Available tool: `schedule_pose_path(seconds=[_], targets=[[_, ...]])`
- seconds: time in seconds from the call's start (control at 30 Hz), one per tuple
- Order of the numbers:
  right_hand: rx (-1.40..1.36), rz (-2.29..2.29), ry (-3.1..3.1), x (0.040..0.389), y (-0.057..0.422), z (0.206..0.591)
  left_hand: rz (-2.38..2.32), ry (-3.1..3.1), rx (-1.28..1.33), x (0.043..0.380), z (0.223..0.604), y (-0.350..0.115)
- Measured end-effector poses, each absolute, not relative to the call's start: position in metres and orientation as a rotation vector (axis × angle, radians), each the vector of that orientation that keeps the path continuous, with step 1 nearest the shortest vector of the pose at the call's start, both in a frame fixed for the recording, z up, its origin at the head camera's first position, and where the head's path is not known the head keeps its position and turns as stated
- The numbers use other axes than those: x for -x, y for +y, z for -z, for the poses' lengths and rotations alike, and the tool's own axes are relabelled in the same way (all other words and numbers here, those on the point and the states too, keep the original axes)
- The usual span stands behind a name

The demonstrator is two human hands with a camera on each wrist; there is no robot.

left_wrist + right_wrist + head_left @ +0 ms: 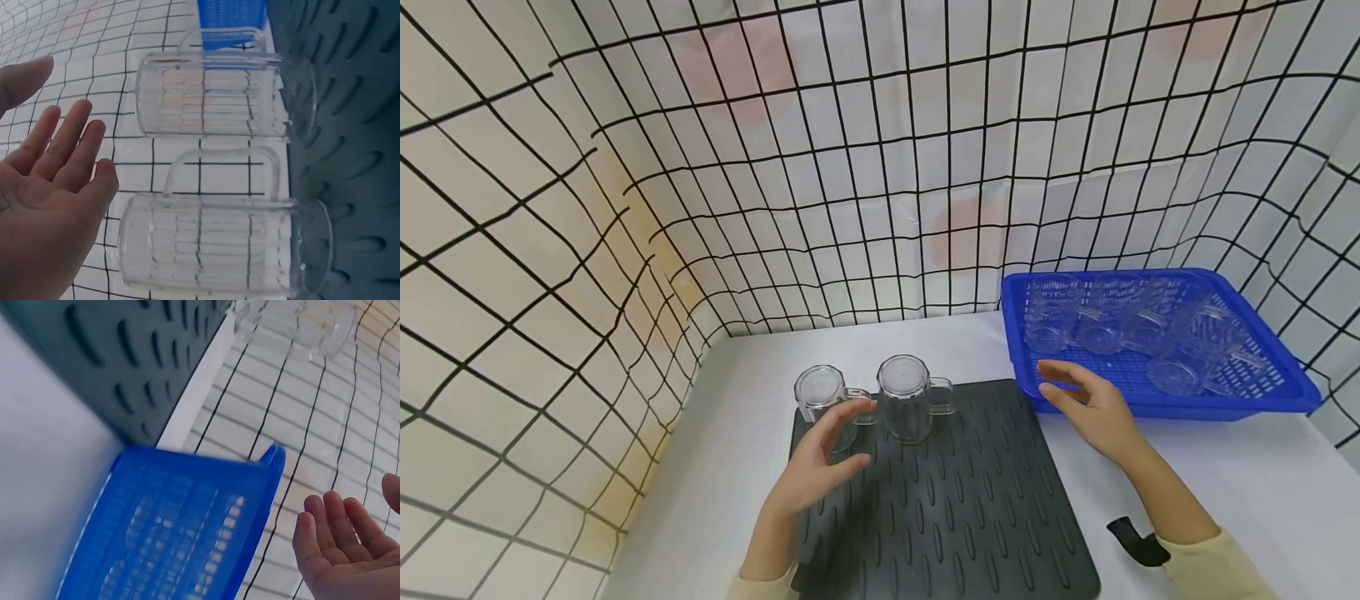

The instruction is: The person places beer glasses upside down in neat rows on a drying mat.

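Two clear glass mugs stand upright side by side at the back of a dark ridged mat [955, 517]: a left mug [820, 388] and a right mug [904, 404], both handles pointing right. My left hand [820, 462], thumb and fingers apart, is in front of the left mug and partly hides it. The left wrist view shows that hand [56, 194] beside the mugs with nothing in it. My right hand [1093, 408] hovers at the near left rim of a blue basket [1150, 408], holding nothing. Several glass mugs [1180, 367] are in the basket.
A black wire grid [880, 183] backed by white cloth encloses the back and sides. White cloth [700, 467] covers the table around the mat. The basket stands right of the mat, close to the grid. A black strap [1138, 543] is at my right wrist.
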State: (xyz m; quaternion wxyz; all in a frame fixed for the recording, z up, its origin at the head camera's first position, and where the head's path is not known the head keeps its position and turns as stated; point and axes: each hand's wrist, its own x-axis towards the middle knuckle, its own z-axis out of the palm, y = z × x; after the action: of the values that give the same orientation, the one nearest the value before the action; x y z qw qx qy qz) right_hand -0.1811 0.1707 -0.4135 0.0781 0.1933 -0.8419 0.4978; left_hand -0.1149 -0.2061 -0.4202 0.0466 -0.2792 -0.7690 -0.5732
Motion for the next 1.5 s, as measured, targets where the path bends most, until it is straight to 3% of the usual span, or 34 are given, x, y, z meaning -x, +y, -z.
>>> schedule_pose_path(seconds=[0.57, 1.03, 1.23, 1.5], targets=[[-0.37, -1.377, -2.523, 0.181, 0.253, 0.423, 1.53, -2.752, 0.276, 0.059, 0.463, -0.228], [-0.19, -1.336, -2.487, 0.186, 0.306, 0.426, 1.542, -2.972, 0.162, 0.042, 0.482, -0.244], [-0.039, -1.314, -2.327, 0.197, 0.324, 0.43, 1.553, -3.009, 0.237, 0.038, 0.49, -0.247], [0.168, -1.21, -2.34, 0.212, 0.349, 0.444, 1.628, -3.099, 0.068, 0.036, 0.494, -0.245]])
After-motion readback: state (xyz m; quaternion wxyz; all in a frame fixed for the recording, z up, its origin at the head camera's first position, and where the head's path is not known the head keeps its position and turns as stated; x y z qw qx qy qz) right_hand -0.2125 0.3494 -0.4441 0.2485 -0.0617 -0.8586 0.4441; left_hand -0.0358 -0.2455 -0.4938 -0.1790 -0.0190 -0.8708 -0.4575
